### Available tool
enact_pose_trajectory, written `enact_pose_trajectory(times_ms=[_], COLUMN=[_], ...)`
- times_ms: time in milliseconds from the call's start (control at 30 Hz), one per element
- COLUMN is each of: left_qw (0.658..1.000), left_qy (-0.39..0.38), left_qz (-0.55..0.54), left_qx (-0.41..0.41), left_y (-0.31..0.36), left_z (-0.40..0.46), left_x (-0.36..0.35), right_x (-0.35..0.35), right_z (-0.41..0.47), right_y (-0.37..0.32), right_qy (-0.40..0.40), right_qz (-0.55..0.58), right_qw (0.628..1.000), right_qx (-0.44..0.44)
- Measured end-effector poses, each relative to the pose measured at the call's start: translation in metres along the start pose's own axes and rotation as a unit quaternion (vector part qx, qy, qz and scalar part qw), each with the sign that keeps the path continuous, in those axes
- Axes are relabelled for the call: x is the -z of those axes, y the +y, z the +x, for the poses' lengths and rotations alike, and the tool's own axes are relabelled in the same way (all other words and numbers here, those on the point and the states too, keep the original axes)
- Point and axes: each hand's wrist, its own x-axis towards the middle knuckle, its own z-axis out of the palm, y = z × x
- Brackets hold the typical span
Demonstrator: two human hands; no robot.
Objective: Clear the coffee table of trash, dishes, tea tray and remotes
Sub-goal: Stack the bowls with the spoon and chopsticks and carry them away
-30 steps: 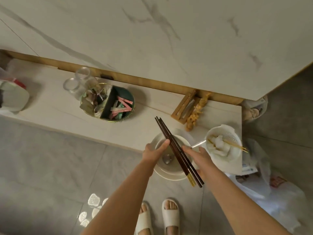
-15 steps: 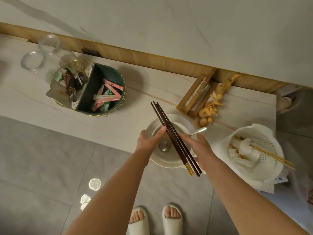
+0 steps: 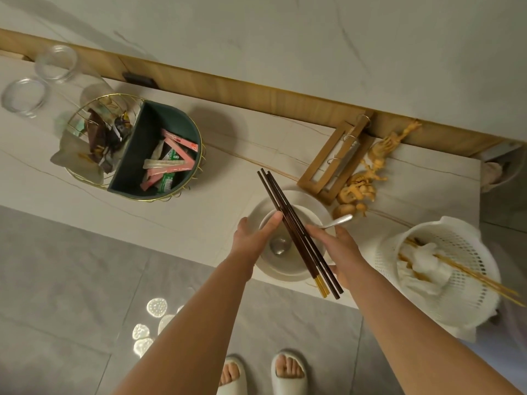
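Observation:
A white bowl (image 3: 288,259) sits on a white plate (image 3: 312,199) at the near edge of the pale marble coffee table (image 3: 228,166). Dark chopsticks (image 3: 296,229) lie across the bowl, and a metal spoon (image 3: 339,220) rests inside it. My left hand (image 3: 252,233) grips the stack's left rim with the thumb over the bowl edge. My right hand (image 3: 338,246) grips the right rim and touches the chopsticks.
A round gold-wire basket (image 3: 196,166) with a green insert holds sachets and wrappers at left. Two glass jars (image 3: 55,62) stand at far left. A wooden frame (image 3: 336,158) and wooden ornament (image 3: 365,178) lie behind the bowl. A white perforated basket (image 3: 462,243) with tissues and skewers stands right.
The view has shifted slightly right and closer. Both hands keep their hold on the bowl and plate, which stay at the table edge.

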Motion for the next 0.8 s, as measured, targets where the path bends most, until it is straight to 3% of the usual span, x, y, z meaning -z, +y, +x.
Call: enact_pose_trajectory(times_ms=[533,667,800], left_qw=[0.999,0.992,0.972], left_qy=[0.035,0.085,0.093], left_qz=[-0.002,0.088,0.216], left_qx=[-0.019,0.004,-0.024], left_y=[-0.002,0.002,0.006], left_z=[-0.018,-0.039,-0.081], left_x=[-0.001,0.004,0.013], right_x=[-0.004,0.003,0.007], right_z=[-0.018,-0.051,-0.096], right_y=[-0.006,-0.018,-0.031], right_qy=[0.027,0.044,0.066], right_qz=[-0.021,-0.124,-0.300], right_qw=[0.999,0.988,0.942], right_qx=[0.035,0.082,0.136])
